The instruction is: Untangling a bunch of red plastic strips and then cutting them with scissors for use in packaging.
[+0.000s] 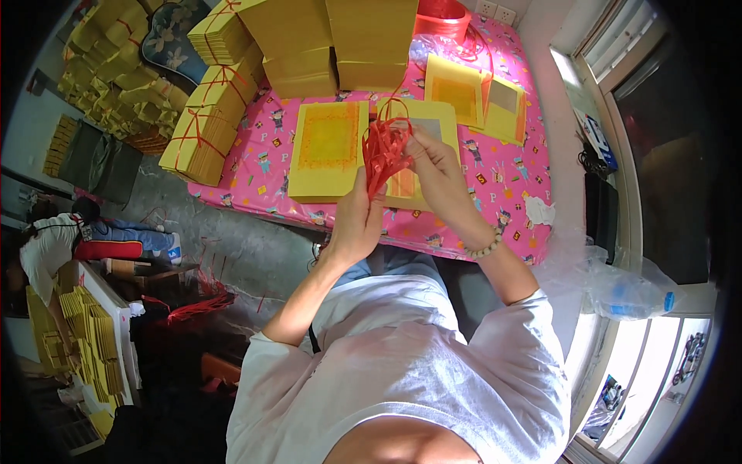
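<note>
A tangled bunch of thin red plastic ribbon [385,147] is in my hands above the table. My left hand [359,220] is closed round the bunch's lower end. My right hand [439,162] pinches strands at its right side, fingers bent. Beneath lie two stacks of yellow paper side by side. The left stack [305,182] bears an orange-rimmed yellow square on its top sheet. The right stack [439,114] shows part of a grey patch and an orange one; my hands and the ribbon cover much of it.
A pink patterned cloth [255,174] covers the table. Ribbon-tied yellow bundles [197,139] and tall yellow stacks [371,46] stand at its back left. Loose printed sheets [456,89] and a red basket [444,19] lie beyond. Another person [50,247] works at a side table, far left.
</note>
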The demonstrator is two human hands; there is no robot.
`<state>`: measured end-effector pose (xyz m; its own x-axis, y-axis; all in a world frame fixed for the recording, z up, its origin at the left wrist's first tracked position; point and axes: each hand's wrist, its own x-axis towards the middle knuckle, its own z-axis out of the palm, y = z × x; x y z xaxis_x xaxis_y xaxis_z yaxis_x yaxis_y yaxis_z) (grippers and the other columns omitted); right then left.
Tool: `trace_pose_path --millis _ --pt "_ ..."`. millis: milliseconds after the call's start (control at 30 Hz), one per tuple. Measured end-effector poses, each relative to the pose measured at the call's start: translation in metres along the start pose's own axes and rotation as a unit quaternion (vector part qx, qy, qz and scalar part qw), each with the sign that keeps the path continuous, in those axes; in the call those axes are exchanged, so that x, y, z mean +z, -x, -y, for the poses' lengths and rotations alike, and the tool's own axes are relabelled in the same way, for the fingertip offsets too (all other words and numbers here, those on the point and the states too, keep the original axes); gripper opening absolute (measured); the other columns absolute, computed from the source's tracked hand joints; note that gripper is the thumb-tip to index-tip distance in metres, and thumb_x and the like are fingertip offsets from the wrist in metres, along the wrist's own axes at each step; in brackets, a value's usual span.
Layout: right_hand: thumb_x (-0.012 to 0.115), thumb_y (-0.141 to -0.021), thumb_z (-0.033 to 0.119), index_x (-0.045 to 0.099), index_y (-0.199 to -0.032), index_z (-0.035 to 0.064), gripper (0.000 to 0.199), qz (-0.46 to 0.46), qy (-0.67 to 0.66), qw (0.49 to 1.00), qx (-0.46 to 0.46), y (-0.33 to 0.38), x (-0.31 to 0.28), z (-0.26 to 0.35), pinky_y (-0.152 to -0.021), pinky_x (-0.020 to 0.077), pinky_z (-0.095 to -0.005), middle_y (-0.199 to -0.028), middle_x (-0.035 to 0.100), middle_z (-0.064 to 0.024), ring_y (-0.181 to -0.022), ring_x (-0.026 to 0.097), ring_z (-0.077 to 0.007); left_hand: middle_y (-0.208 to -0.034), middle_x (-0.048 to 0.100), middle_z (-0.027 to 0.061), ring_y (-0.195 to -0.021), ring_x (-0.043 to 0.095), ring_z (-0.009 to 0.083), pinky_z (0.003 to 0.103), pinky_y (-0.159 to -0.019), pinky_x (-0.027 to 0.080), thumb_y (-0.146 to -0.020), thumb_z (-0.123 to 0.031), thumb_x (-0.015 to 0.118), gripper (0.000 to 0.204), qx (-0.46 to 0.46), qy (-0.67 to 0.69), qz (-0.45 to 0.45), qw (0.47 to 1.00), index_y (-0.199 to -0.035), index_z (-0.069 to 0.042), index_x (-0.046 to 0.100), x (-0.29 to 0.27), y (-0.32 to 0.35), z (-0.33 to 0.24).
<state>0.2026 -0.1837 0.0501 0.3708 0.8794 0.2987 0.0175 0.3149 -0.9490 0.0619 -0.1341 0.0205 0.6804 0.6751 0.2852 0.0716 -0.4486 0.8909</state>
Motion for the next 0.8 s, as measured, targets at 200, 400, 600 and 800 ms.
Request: trace_pose_path --millis 200,400,600,800 --pt "0.043 -0.099 0.020 0.057 -0.116 -0.0034 0.033 -0.028 -0.036 0.999 0.012 0.005 0.017 0.004 -0.096 0.0361 -0.0254 -0.116 0.057 -0.0053 -0.107 0.051 -0.0120 -0.096 0.054 0.0286 -0.089 0.052 0.0471 0.049 -0.072 0.042 -0.089 -0.003 0.045 0.029 0.049 -0.055 -0.002 0.997 -0.116 0.005 0.039 0.009 -0.006 0.006" --pt "0.039 -0.100 0.021 0.054 -0.124 -0.0018 0.036 -0.015 -0.059 0.998 0.023 0.005 0.021 0.008 -0.102 0.0332 -0.0276 -0.128 0.054 -0.0071 -0.117 0.048 -0.0145 -0.100 0.051 0.0263 -0.092 0.050 0.0461 0.047 -0.076 0.042 -0.084 0.002 0.046 0.031 0.053 -0.063 -0.003 0.997 -0.115 0.002 0.043 0.012 -0.010 -0.002" --pt "0.035 -0.101 0.027 0.049 -0.128 -0.0015 0.042 -0.026 -0.051 0.998 -0.017 0.006 0.023 0.016 -0.096 0.0370 -0.0266 -0.122 0.055 -0.0081 -0.111 0.051 -0.0149 -0.100 0.049 0.0200 -0.089 0.047 0.0364 0.040 -0.072 0.042 -0.080 0.004 0.045 0.024 0.140 -0.091 -0.073 0.983 -0.103 0.002 0.051 0.010 -0.010 -0.009" --pt "0.033 -0.099 0.043 0.049 -0.122 -0.0018 0.053 0.065 -0.118 0.990 0.047 0.030 0.030 0.003 -0.098 0.0378 -0.0333 -0.112 0.059 -0.0093 -0.105 0.055 -0.0169 -0.073 0.046 0.0017 -0.065 0.043 0.0131 0.027 -0.061 0.036 -0.099 -0.023 0.040 0.023 0.106 0.323 -0.040 0.940 -0.086 -0.006 0.047 -0.012 0.003 -0.042"
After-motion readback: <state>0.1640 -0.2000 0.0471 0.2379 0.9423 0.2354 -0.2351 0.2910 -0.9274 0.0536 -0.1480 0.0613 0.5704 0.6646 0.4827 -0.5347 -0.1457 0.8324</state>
